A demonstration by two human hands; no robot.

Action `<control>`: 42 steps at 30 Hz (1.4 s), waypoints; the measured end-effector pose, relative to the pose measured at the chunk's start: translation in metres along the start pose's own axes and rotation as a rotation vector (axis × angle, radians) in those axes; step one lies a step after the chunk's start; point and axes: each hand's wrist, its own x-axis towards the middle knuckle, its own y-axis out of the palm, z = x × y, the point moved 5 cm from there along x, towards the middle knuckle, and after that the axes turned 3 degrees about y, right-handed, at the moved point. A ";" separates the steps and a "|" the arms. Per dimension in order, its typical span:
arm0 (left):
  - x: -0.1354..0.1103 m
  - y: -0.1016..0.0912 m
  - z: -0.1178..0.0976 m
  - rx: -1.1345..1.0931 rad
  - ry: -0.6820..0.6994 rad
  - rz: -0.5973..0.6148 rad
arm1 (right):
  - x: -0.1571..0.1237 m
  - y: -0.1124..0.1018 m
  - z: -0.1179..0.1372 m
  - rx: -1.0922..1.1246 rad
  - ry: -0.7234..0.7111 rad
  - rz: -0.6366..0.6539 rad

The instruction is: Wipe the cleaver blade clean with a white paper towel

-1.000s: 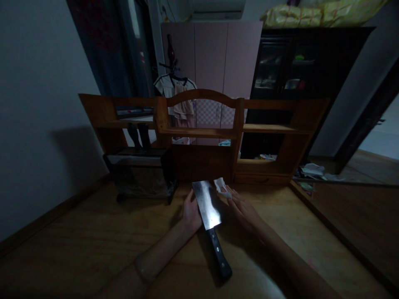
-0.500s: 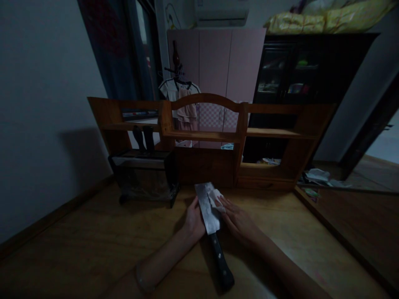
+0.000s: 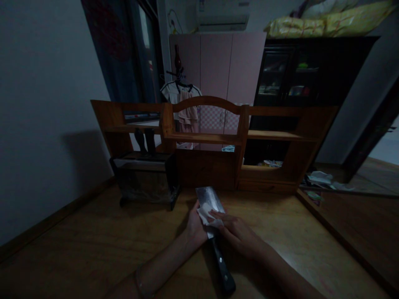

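Observation:
A cleaver (image 3: pixel 209 197) with a broad metal blade and a black riveted handle lies at a slant before me, its handle pointing toward me. My left hand (image 3: pixel 195 224) is closed around the blade's left side and supports it from beneath; some of its fingers are hidden under the blade. Pressed flat on the blade is a crumpled white tissue (image 3: pixel 205 214), held under the fingers of my right hand (image 3: pixel 239 234). The cleaver's handle is free of both hands.
A knife block (image 3: pixel 143 180) with two black-handled knives stands at the left on the wooden tabletop (image 3: pixel 93 245). Along the back runs a wooden shelf unit (image 3: pixel 205 138). A raised edge (image 3: pixel 330 232) borders the table on the right.
My right hand has slid the tissue down and left across the blade, from its upper right side toward the handle end. My left hand keeps its hold on the cleaver.

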 end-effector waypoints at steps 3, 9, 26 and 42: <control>-0.006 0.007 -0.002 0.007 0.009 0.017 | -0.001 -0.005 -0.019 -0.107 0.053 -0.039; -0.008 0.004 -0.005 0.026 -0.023 -0.032 | -0.004 -0.019 -0.054 -0.249 0.199 -0.249; -0.006 -0.011 -0.004 0.077 -0.092 -0.089 | -0.010 -0.018 -0.071 -0.193 0.283 -0.470; -0.008 -0.003 -0.002 0.071 -0.081 -0.115 | 0.005 0.009 -0.042 -0.133 0.153 -0.197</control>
